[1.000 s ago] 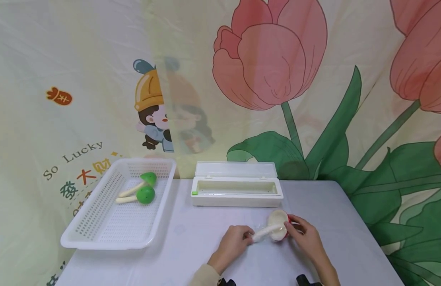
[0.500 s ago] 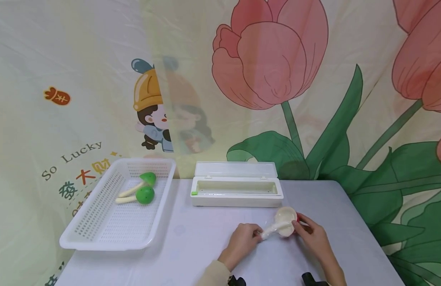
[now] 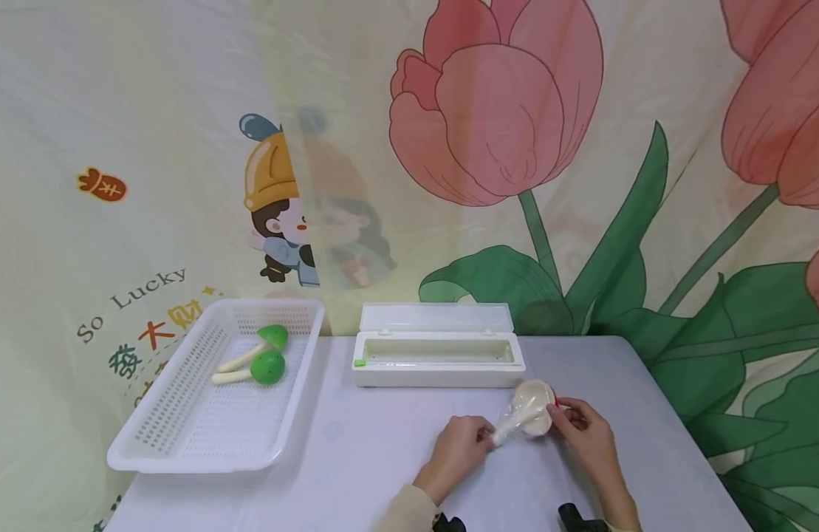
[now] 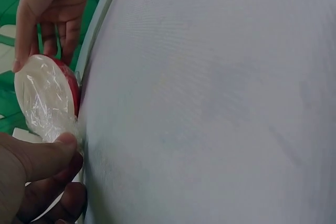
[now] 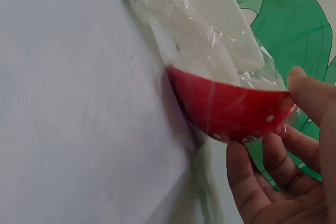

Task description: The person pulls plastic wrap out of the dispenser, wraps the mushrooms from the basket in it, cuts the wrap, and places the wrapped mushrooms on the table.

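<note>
A mushroom-shaped piece (image 3: 537, 407) with a red, white-dotted cap and a white stem is wrapped in clear film over the table. At the stem end, my left hand (image 3: 457, 452) pinches the film-covered stem between thumb and fingers. My right hand (image 3: 587, 436) grips the cap's edge. In the right wrist view, its thumb lies at the rim and its fingertips touch the red cap (image 5: 231, 109). The left wrist view shows the cap's pale underside (image 4: 46, 85) under glossy, wrinkled film. Part of the stem is hidden behind the left fingers.
A long white box (image 3: 439, 377) with a raised lid and a small green tab stands behind the hands. At the left, a white perforated basket (image 3: 203, 464) holds two similar pieces with green caps (image 3: 267, 367). A printed curtain (image 3: 356, 89) hangs behind the table (image 3: 356, 473).
Both hands have moved to the right and slightly away with the mushroom-shaped piece. Its stem has tilted more steeply toward the cap. Both hands keep their hold.
</note>
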Available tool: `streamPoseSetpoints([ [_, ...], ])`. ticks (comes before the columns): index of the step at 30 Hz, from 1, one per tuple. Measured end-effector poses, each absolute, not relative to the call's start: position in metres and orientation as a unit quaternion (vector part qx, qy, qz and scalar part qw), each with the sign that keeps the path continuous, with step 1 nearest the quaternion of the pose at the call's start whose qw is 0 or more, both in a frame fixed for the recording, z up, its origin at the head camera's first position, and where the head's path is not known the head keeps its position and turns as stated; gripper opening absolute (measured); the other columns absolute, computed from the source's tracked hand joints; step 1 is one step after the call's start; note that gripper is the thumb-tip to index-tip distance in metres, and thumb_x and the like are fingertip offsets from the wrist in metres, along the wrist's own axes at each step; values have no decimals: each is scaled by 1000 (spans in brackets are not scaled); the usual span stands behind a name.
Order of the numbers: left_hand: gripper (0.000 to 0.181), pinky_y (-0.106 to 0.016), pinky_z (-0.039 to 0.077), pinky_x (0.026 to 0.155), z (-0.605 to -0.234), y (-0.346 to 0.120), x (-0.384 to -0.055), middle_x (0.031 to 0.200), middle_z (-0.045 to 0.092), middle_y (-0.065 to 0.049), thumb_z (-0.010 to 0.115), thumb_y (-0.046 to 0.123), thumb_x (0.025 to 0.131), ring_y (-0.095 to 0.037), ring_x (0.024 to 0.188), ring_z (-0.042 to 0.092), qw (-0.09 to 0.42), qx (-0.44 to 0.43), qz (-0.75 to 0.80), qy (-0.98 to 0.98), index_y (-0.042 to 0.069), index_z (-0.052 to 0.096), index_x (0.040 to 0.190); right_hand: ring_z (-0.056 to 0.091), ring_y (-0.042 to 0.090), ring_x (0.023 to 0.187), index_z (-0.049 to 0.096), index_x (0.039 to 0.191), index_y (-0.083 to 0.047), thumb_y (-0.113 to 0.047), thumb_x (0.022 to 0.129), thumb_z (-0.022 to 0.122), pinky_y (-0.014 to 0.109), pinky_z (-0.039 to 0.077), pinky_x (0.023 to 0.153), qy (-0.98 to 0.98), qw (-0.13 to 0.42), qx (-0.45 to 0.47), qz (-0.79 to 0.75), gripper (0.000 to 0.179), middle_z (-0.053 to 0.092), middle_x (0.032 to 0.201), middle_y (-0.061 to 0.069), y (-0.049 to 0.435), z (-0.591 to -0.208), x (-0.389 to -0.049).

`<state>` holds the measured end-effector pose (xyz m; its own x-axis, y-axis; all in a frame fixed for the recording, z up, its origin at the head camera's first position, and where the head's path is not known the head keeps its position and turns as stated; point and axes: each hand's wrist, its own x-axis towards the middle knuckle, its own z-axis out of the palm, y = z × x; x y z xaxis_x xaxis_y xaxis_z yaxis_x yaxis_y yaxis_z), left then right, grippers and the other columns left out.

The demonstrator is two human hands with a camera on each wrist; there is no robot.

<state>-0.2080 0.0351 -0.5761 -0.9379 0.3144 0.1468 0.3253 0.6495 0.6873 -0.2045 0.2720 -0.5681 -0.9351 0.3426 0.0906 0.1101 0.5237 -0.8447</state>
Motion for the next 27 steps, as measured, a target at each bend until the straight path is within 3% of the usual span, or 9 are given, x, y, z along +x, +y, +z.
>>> streamPoseSetpoints([
  [4, 14, -16, 45, 60, -576, 41, -209, 75, 72, 10, 83, 11, 83, 6, 66, 54, 14, -176, -378, -909, 11, 79, 97, 56, -2, 68, 70, 117, -3, -32, 92, 78, 14, 47, 61, -851, 159, -128, 484, 39, 69, 84, 5, 269, -571, -205],
  [12, 12, -16, 45, 60, -574, 53, -218, 75, 71, 10, 80, 10, 85, 5, 66, 54, 24, -177, -364, -914, 11, 79, 96, 56, -5, 70, 65, 123, -1, -18, 93, 75, 10, 45, 63, -852, 180, -125, 475, 36, 69, 94, 14, 269, -575, -204],
  [17, 9, -16, 45, 59, -570, 64, -221, 74, 71, 10, 79, 10, 86, 4, 66, 55, 20, -177, -353, -919, 13, 79, 95, 56, -8, 64, 65, 121, 1, -14, 92, 74, 12, 44, 58, -852, 194, -140, 466, 34, 72, 91, 18, 273, -578, -205],
  [23, 5, -20, 41, 53, -572, 84, -226, 70, 69, 14, 81, 20, 84, 1, 63, 57, 60, -144, -316, -936, 20, 76, 83, 63, -1, 60, 58, 128, 6, -13, 95, 68, 15, 46, 56, -849, 173, -164, 471, 39, 74, 92, 23, 280, -576, -209],
  [27, 11, -24, 41, 51, -572, 94, -230, 68, 67, 13, 81, 27, 85, -3, 60, 56, 52, -119, -303, -944, 22, 75, 77, 67, 6, 61, 53, 132, 9, -13, 98, 63, 17, 49, 55, -847, 152, -175, 479, 41, 73, 94, 25, 285, -575, -213],
])
